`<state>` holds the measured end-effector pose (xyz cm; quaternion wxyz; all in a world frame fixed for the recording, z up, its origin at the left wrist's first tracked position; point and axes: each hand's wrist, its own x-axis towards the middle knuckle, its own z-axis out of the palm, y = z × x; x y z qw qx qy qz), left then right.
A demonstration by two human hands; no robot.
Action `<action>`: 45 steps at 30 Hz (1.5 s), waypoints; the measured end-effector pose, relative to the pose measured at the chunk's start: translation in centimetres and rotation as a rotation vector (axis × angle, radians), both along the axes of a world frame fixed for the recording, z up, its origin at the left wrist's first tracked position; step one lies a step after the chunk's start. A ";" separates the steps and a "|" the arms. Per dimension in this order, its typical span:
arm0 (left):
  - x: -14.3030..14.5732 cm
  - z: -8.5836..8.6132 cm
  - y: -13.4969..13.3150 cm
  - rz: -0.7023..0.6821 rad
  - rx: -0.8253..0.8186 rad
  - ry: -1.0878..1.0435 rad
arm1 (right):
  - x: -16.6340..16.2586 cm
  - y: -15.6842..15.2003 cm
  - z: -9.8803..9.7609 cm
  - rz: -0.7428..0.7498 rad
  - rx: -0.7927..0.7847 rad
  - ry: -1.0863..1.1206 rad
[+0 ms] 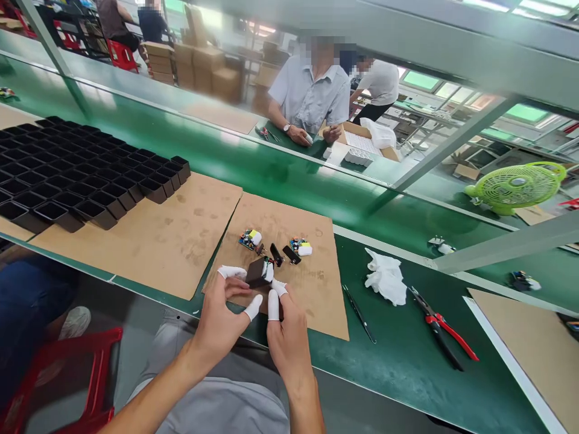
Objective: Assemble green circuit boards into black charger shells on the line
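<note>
A small black plastic case point(257, 273) sits between my two hands above the cardboard, a circuit board with a white part point(268, 271) showing at its right end. The fingers of my left hand point(222, 307) press along the left side of the case, its thumb held apart. On the case's right side are the fingertips of my right hand point(286, 322). White finger cots cover several fingertips. Just beyond lie two black plastic pieces point(292, 255), one circuit board point(250, 239) on the left and another circuit board point(301, 246) on the right.
Many open black cases point(90, 175) stand in rows at left on cardboard point(190, 241). To my right lie tweezers point(359, 313), a crumpled white cloth point(385, 277) and red-and-black pliers point(441, 331). Across the green bench sits a person point(312, 90); a green fan point(519, 185) stands at right.
</note>
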<state>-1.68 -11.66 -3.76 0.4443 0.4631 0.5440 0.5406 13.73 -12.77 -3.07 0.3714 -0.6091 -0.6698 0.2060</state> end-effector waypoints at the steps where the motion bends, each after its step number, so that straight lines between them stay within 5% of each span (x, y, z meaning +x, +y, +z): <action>1: -0.4 -0.1 0.5 -0.026 -0.032 0.000 | 0.0 0.0 0.1 0.006 0.001 0.010; 8: -3.2 0.5 5.0 -0.331 -0.038 0.159 | -2.0 0.3 0.8 -0.012 0.040 0.004; 20: -2.3 1.6 4.9 -0.314 0.044 0.446 | -2.3 1.0 -0.7 -0.071 0.204 -0.198; 26: -2.3 1.7 4.7 -0.299 0.021 0.487 | -2.4 0.3 -1.0 -0.058 0.411 -0.176; 41: -2.8 1.8 4.8 -0.373 0.034 0.487 | -2.1 2.0 0.7 0.065 0.031 0.123; 45: -2.8 1.9 4.8 -0.376 0.042 0.491 | -1.5 2.2 0.6 -0.032 0.037 0.222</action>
